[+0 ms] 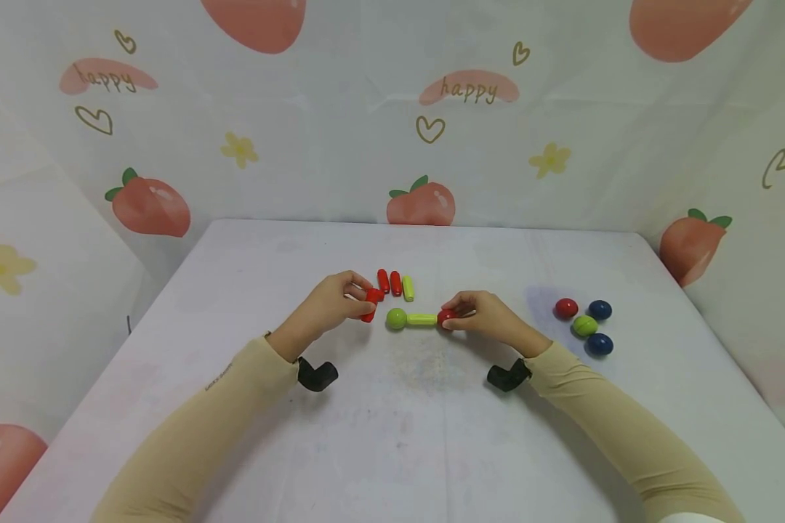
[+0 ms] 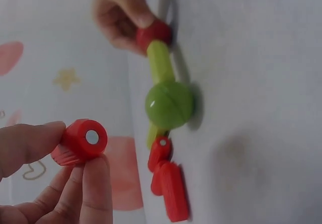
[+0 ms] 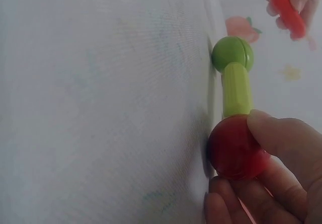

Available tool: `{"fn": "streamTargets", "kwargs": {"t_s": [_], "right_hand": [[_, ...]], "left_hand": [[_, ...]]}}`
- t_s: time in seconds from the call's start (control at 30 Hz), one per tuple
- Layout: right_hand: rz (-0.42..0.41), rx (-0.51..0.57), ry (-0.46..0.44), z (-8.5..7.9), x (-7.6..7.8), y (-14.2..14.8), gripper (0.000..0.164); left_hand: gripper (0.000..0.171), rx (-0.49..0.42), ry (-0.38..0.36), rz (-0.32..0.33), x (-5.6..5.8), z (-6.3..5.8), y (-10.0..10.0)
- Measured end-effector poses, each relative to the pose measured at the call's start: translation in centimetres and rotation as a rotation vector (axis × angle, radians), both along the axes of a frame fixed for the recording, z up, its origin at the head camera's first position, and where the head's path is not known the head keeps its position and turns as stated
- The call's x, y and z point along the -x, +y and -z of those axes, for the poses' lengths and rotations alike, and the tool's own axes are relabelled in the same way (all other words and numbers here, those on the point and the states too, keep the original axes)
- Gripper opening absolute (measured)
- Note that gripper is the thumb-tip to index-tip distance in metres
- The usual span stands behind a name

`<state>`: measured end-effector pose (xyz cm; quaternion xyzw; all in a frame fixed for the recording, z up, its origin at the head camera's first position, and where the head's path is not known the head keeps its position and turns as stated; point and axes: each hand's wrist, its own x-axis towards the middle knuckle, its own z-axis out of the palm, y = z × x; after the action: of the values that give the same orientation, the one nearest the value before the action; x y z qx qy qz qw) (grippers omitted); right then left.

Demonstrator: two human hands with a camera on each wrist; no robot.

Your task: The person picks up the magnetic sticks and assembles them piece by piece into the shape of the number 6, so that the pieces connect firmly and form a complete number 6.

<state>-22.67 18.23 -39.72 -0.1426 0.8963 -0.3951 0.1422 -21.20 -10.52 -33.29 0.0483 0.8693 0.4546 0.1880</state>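
My left hand [image 1: 340,296] pinches a red magnetic rod [image 2: 80,142] between thumb and fingers, its round silver end facing the left wrist camera. With thumb and fingertips, my right hand [image 1: 484,316] holds a red ball [image 3: 237,147]. That ball sits at one end of a yellow-green rod [image 1: 421,319], and a green ball [image 1: 396,318] is at the other end, all in one line low at the tabletop. The held red rod is apart from the green ball, off to its left in the head view.
Just beyond the hands lie red rods [image 1: 395,283] and another yellow-green rod [image 1: 408,288]. At the right, a red ball [image 1: 566,309], a green ball [image 1: 585,325] and two dark blue balls [image 1: 600,344] form a group. A fruit-patterned cloth [image 1: 340,145] hangs behind the white table [image 1: 392,450].
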Motion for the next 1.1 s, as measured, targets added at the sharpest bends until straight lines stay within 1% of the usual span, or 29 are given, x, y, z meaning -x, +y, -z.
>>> {"fn": "streamTargets", "kwargs": {"t_s": [0.17,0.3,0.37,0.57,0.7,0.9,1.1], "right_hand": [[0.000,-0.002,-0.006,0.0,0.0,0.0,0.031],[0.002,-0.003,-0.013,0.0,-0.1,-0.1,0.031],[0.004,-0.003,-0.015,0.0,-0.1,-0.1,0.030],[0.006,-0.001,-0.014,0.0,-0.1,-0.1,0.030],[0.004,-0.005,-0.007,0.1,0.0,0.0,0.030],[0.000,-0.005,-0.001,0.2,0.0,0.0,0.031],[0.000,-0.007,-0.003,0.2,0.1,0.0,0.030]], "left_hand": [[0.032,-0.011,0.010,0.037,-0.9,0.8,0.5],[0.031,0.012,0.022,0.061,-1.2,1.7,0.8],[0.030,0.025,0.010,0.065,-1.2,2.1,1.1],[0.028,0.053,-0.056,0.060,-1.3,3.1,1.6],[0.027,0.041,-0.101,0.043,-1.3,3.9,1.8],[0.025,0.049,-0.168,0.024,-1.1,4.9,2.1],[0.025,0.044,-0.228,-0.020,-0.9,5.2,2.4]]}}
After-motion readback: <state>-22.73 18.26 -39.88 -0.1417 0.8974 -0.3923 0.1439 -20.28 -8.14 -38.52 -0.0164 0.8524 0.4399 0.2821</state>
